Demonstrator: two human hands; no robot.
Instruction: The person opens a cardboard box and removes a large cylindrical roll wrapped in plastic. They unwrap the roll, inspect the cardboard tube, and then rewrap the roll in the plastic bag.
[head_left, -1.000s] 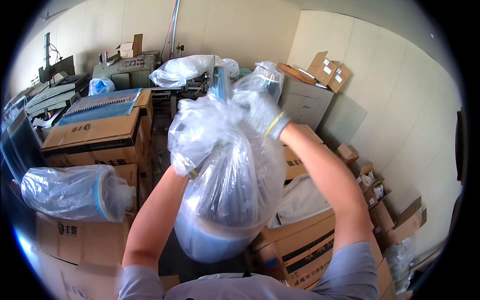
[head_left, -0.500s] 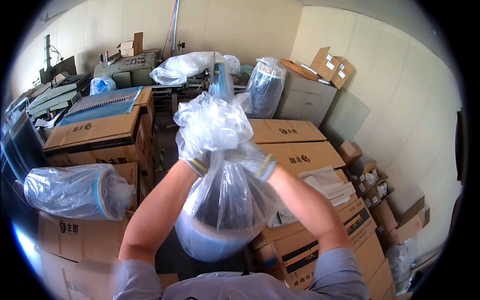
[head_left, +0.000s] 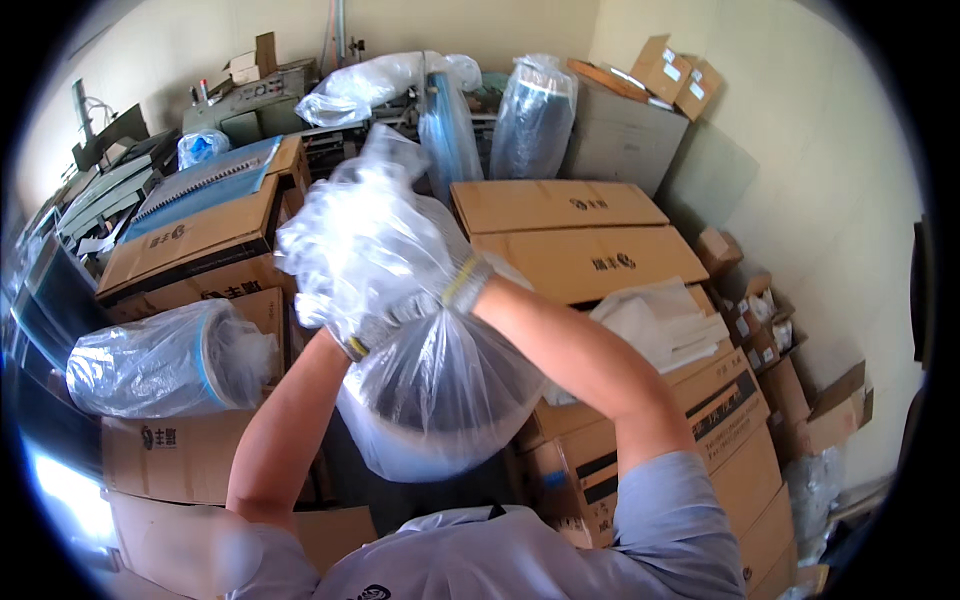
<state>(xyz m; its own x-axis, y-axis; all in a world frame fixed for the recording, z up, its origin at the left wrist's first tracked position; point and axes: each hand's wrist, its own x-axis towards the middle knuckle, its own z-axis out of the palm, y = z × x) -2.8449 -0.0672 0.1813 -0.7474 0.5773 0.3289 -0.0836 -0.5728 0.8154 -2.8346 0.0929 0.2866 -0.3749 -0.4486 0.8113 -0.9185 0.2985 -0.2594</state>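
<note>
While both arms reach up from a grey shirt, a person grips the neck of a clear plastic bag (head_left: 440, 400) that hangs in front of the chest with a dark roll inside it. Left hand (head_left: 375, 325), in a pale knit glove, is closed tight around the gathered plastic just below the bunched top. Right hand (head_left: 440, 290), gloved the same way with a yellow-edged cuff, is clenched on the same neck, touching the left one. Loose plastic billows above both fists. At the person's left, a second bagged roll (head_left: 160, 360) lies on its side atop a brown carton (head_left: 180, 455). Just behind the hanging bag, two flat cardboard boxes (head_left: 580, 235) sit stacked, with white sheets (head_left: 660, 320) to their right. Farther back, more wrapped rolls (head_left: 535, 115) stand upright near a grey cabinet (head_left: 630, 135) by the cream wall.
</note>
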